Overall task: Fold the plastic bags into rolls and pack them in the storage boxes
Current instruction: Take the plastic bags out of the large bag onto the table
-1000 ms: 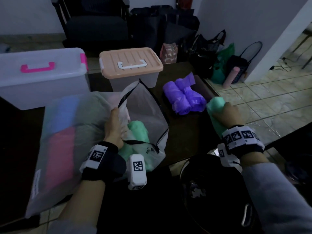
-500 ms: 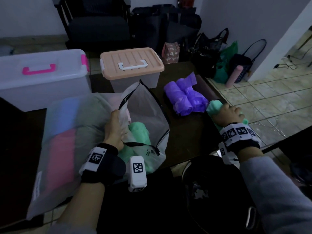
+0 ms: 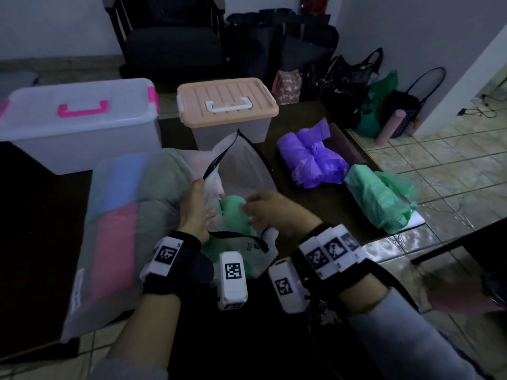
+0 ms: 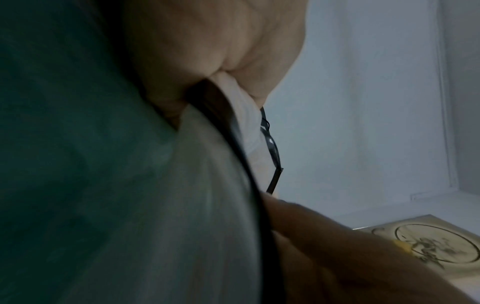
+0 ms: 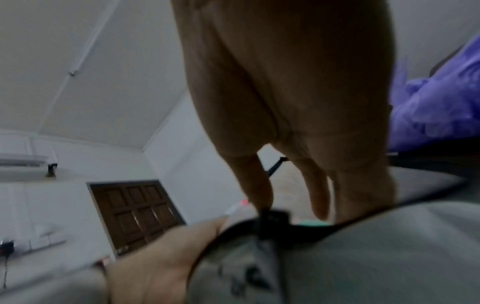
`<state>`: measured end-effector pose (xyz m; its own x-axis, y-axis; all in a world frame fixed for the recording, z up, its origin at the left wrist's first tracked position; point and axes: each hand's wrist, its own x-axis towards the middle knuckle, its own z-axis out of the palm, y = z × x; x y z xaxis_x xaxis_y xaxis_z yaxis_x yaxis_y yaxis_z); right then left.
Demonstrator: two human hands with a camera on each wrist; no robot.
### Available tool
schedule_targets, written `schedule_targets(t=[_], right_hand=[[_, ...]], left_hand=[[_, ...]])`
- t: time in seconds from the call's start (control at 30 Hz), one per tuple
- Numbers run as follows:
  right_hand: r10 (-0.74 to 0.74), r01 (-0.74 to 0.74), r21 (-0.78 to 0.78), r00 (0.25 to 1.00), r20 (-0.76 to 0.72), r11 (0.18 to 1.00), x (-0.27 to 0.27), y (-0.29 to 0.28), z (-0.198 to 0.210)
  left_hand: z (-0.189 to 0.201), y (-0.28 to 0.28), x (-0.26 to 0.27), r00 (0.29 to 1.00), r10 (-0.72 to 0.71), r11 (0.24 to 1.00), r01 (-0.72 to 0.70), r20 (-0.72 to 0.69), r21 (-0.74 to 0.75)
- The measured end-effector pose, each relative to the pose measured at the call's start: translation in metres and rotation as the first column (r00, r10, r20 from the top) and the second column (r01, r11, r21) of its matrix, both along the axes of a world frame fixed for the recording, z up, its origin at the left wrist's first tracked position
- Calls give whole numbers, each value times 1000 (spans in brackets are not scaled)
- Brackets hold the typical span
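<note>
A large translucent zip bag lies on the dark table, its mouth held up by my left hand, which pinches the black-zipped rim. Inside the mouth sits a crumpled green plastic bag. My right hand reaches into that mouth with fingers fairly straight, tips at the zip and holding nothing. A rolled green bag lies free at the table's right edge, beside two purple rolls. Behind stand a peach-lidded storage box and a clear box with a pink handle, both closed.
Blue and pink bundles show through the zip bag's left part. Dark bags and a green bag crowd the floor at the back right, by a dark chair. Tiled floor lies past the table's right edge.
My right hand has let go of the green roll at the table's right edge and moved left to the zip bag's mouth. The left hand has kept its hold.
</note>
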<state>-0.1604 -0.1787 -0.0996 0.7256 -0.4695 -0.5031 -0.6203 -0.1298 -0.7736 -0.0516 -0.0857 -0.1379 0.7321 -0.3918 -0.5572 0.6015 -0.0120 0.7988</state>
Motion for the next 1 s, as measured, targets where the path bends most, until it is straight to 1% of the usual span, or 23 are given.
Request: schedule_targets(t=[0.07,0.17,0.27,0.33,0.37,0.4,0.47,0.53,0.57,0.6,0.67,0.7,0.77,0.8,0.83,0.87,0.9,0.93,0.97,1.0], right_hand=[[22,-25,-20,995,-99,999,7,11,-11],[54,-60,-27,984,-171,998,10,15,-15],[-4,7,13,980,-198,1000,13,14,-19],[-45,59,82,985,-167,995,14,11,-26],[-55,72,138,990,-127,988,14,9,-30],[-54,69,201,996,-75,977,12,9,-31],[-25,16,305,999,27,952,9,8,-32],[6,-34,303,996,93,952,6,8,-31],[-24,-13,279,991,128,960,5,8,-29],[-87,39,259,981,175,965,4,8,-26],[-240,158,271,922,305,950,4,5,-17],[-326,215,302,864,385,929,4,2,-11],[-486,318,379,697,528,869,0,-3,7],[-535,365,392,616,579,844,-2,-8,16],[-544,407,365,557,627,837,-7,-14,24],[-516,454,289,529,673,843,-12,-21,31],[-462,502,176,531,711,847,-19,-28,36],[-396,547,31,565,724,836,-25,-37,39],[-338,583,-137,629,701,801,-32,-46,37],[-295,596,-316,707,643,738,-39,-55,33]], left_hand=[[-3,3,0,1000,-14,1000,14,-5,-11],[-5,5,-1,1000,-19,1000,19,6,-22],[-7,6,0,999,-34,999,34,3,-28],[-9,6,1,999,-51,998,51,-3,-30],[-10,6,2,998,-56,998,56,-7,-34],[-10,6,2,999,-53,998,53,-7,-38],[-7,5,0,999,-40,998,39,-12,-57],[-9,5,1,999,-24,997,22,-22,-74],[-9,6,1,999,-23,997,21,-22,-77],[-8,7,0,999,-27,996,25,-21,-80],[-8,7,0,998,-60,994,59,-12,-94],[-10,7,0,997,-72,993,70,-15,-97],[-11,9,0,998,-57,994,55,-12,-98],[-11,10,0,999,-49,994,48,-9,-99],[-13,10,1,999,-48,995,48,-3,-93],[-14,10,2,999,-51,994,50,-4,-96],[-15,10,2,999,-50,994,49,-4,-101],[-14,9,2,999,-46,994,46,3,-100],[-13,9,2,999,-45,995,46,15,-94],[-12,9,1,999,-39,995,40,13,-93]])
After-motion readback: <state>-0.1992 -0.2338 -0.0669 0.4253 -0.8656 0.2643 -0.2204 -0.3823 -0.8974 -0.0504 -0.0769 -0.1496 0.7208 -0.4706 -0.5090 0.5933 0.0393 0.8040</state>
